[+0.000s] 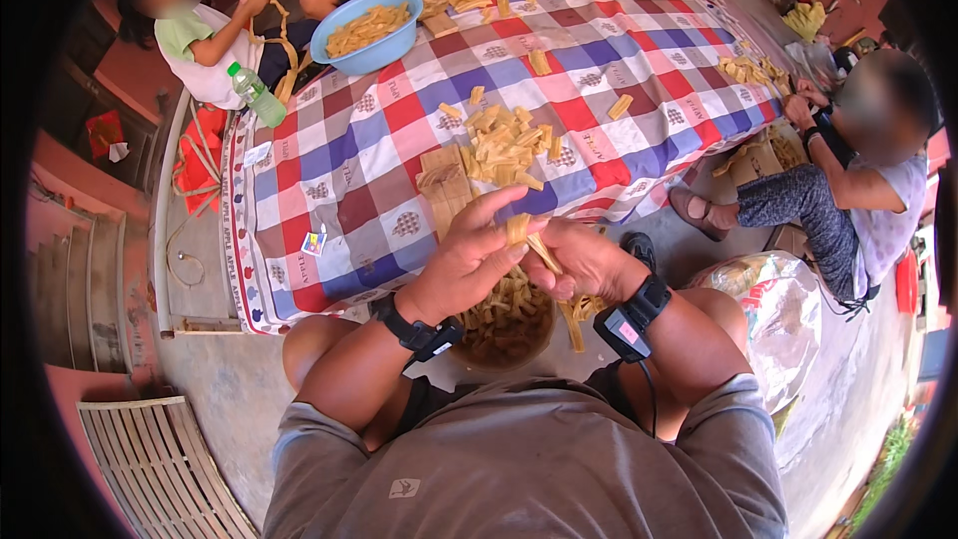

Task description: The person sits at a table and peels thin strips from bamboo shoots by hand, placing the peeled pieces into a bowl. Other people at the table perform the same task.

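My left hand [468, 262] pinches a folded piece of flat yellow plant-fibre strip [517, 229] between thumb and fingers. On the other side, my right hand [591, 258] grips the loose tail of that strip. Both hands are close together above a basin [501, 359] between my knees, filled with similar yellow strips and partly hidden by my hands. Just beyond my left hand, a wooden block [443, 183] rests on the checked tablecloth [359, 187]. Against it lies a pile of short folded yellow pieces [505, 142].
A blue plastic basin [367, 64] of folded pieces and a green-capped bottle [258, 97] stand at the table's left end. Co-workers sit at left, far side and right [868, 187]. A plastic sack [778, 322] lies beside my right knee. A slatted wooden seat [161, 468] is at lower left.
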Demonstrator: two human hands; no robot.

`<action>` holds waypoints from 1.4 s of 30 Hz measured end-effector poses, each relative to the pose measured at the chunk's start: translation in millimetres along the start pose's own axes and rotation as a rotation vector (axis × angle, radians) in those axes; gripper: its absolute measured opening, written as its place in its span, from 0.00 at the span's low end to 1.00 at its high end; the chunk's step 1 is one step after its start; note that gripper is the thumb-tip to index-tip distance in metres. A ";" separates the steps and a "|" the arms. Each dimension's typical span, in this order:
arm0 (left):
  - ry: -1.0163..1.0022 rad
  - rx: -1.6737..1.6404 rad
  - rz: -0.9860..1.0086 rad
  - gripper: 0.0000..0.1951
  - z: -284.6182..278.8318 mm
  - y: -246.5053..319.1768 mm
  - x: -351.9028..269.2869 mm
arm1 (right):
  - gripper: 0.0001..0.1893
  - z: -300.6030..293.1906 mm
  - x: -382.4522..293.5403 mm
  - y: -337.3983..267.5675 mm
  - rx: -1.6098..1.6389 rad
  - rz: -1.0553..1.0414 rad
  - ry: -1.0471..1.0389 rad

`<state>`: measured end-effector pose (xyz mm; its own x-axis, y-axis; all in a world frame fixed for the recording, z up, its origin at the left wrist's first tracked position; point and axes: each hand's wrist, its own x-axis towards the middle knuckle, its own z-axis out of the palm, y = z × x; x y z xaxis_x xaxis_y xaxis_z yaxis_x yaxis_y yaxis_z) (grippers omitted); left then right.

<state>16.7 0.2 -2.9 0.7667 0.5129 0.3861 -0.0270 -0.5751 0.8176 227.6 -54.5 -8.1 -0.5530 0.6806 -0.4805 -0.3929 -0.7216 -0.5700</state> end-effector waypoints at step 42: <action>0.159 -0.407 -0.449 0.10 20.1 -17.9 -2.8 | 0.06 5.3 17.2 28.5 -0.674 -0.814 0.490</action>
<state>27.9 -3.8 -27.2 0.6560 0.7547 0.0004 0.0094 -0.0088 0.9999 202.9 -64.1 -29.1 0.0839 0.9941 0.0688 0.0505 0.0647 -0.9966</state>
